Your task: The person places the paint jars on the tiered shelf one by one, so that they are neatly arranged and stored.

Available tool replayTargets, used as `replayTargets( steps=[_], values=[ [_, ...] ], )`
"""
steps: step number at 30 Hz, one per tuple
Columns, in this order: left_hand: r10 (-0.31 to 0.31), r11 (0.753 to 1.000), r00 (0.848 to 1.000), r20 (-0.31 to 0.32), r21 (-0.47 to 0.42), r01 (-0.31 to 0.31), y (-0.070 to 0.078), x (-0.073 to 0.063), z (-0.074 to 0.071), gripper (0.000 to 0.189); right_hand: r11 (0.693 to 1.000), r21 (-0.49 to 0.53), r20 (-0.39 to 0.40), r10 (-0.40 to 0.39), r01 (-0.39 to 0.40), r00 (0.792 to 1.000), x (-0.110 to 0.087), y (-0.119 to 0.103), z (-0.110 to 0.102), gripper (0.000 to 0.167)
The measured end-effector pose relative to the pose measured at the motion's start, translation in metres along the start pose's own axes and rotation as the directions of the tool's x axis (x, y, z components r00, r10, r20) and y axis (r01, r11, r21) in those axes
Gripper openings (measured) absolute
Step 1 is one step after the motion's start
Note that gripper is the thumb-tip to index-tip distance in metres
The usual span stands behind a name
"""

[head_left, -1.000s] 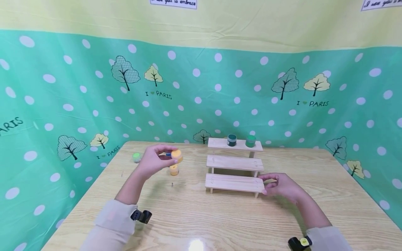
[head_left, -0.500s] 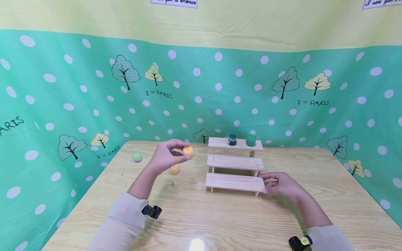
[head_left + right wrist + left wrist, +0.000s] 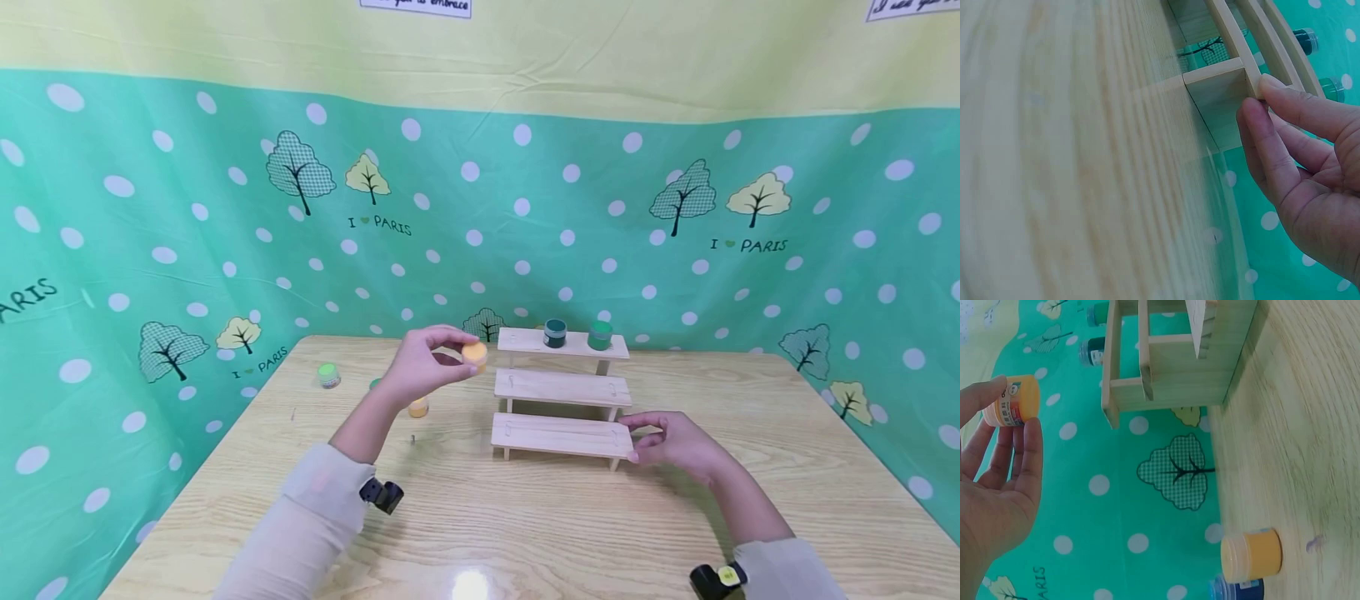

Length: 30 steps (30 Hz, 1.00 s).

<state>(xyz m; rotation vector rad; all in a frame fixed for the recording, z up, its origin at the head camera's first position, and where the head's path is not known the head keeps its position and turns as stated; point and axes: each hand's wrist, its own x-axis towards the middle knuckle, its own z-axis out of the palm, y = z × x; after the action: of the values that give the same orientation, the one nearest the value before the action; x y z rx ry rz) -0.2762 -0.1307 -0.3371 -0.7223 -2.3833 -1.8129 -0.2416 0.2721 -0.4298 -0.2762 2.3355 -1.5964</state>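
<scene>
My left hand (image 3: 418, 368) pinches a small orange paint jar (image 3: 475, 356) between thumb and fingers, raised above the table just left of a three-step wooden display shelf (image 3: 561, 435). In the left wrist view the held jar (image 3: 1021, 400) shows a printed label and lies on its side relative to that camera. With thumb and fingertips, my right hand (image 3: 678, 447) grips the right end of the shelf's lowest step. A dark teal paint jar (image 3: 555, 333) and a green paint jar (image 3: 600, 336) stand on the top step; the lower two steps carry nothing.
Behind my left hand, a second orange jar (image 3: 418, 407) stands on the table, beside a blue jar (image 3: 1241, 589) seen in the left wrist view. A light green jar (image 3: 327, 376) stands farther left. A polka-dot curtain (image 3: 420, 275) hangs behind the table.
My left hand has carried the orange paint jar rightward and slightly up, toward the shelf. My right hand keeps its grip on the lowest step.
</scene>
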Motion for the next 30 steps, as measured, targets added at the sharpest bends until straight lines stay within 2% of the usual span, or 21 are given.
replayTargets(
  steps=[6,12,17,30],
  values=[
    [-0.021,1.0,1.0,0.001,-0.012,0.021,0.003,0.004,0.006,0.036,1.0,0.004,0.0,0.002,-0.002,1.0,0.0,-0.001,0.0,0.062],
    [-0.016,1.0,1.0,-0.001,-0.008,0.016,0.005,0.009,0.011,0.035,1.0,-0.003,0.005,-0.001,0.001,1.0,0.001,-0.002,0.0,0.062],
    [-0.016,1.0,1.0,-0.007,-0.008,0.016,0.003,0.015,0.015,0.035,1.0,-0.017,-0.004,0.008,-0.009,1.0,0.001,-0.002,0.0,0.062],
    [-0.069,0.997,0.997,-0.033,0.034,0.07,-0.003,0.035,0.026,0.034,1.0,-0.02,0.006,-0.003,0.003,1.0,-0.002,-0.005,0.001,0.061]
  ],
)
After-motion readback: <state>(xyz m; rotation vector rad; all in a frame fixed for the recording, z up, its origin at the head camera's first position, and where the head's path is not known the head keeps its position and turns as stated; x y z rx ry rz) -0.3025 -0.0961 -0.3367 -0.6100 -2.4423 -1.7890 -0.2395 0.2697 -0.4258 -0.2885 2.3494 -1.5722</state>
